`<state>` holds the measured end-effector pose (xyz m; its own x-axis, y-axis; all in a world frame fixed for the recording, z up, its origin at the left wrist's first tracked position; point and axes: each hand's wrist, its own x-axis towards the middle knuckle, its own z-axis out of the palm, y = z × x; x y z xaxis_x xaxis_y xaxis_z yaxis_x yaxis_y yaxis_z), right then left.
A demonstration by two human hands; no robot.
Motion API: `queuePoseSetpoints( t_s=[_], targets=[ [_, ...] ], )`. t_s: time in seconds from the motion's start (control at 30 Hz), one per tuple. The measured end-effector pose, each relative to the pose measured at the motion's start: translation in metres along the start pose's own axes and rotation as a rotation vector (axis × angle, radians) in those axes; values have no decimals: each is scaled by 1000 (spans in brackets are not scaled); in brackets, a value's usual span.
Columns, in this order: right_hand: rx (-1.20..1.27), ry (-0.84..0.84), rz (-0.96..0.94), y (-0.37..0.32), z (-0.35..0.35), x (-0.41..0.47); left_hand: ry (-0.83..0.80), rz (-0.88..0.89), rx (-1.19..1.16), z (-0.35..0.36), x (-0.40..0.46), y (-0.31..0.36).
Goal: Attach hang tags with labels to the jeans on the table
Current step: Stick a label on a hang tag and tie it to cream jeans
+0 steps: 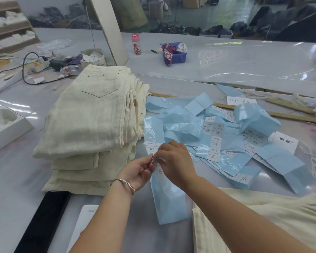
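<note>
Far to the left of our hands, a white moulded tray (5,123) sits at the edge of the bench (16,170). Nearer, below and left of our left wrist, a black phone (44,221) lies face up, and beside it a white card (84,221) shows upside-down lettering we cannot read with certainty. Just above and left of our hands stands a stack of folded cream jeans (91,128), a back pocket facing up.

Our left hand (138,171), a silver bracelet (125,183) at the wrist, and our right hand (173,161) meet fingertip to fingertip, both pinching a white label (160,170) on a blue backing strip (169,203) that runs toward us. Small print covers the label, too fine to read. On the same strip above our fingers, another label reads "1103#".

To the right of our hands lies a heap of more blue strips (217,128), several labels marked "1103#" and "L". Beyond it a wooden ruler (281,114) lies across the bench. At the heap's far side a white hang tag (285,143) bears brush characters. Below our right forearm another pair of cream jeans (263,216) is spread out.
</note>
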<state>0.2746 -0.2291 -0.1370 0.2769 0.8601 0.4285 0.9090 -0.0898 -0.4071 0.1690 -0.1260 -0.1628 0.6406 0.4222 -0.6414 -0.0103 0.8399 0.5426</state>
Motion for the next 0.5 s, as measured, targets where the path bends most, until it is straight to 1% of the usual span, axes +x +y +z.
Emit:
queuePoseSetpoints(
  t_s=[0.17, 0.3, 0.4, 0.5],
  targets=[
    [0, -29, -22, -3, 0, 0, 26, 15, 76, -4, 2, 0],
    [57, -76, 11, -3, 1, 2, 31, -23, 20, -6, 1, 2],
    [67, -61, 6, -4, 1, 2, 24, -37, -16, -6, 1, 2],
    [86, -49, 6, -2, -1, 0, 27, -39, -1, -5, 2, 0]
  ],
)
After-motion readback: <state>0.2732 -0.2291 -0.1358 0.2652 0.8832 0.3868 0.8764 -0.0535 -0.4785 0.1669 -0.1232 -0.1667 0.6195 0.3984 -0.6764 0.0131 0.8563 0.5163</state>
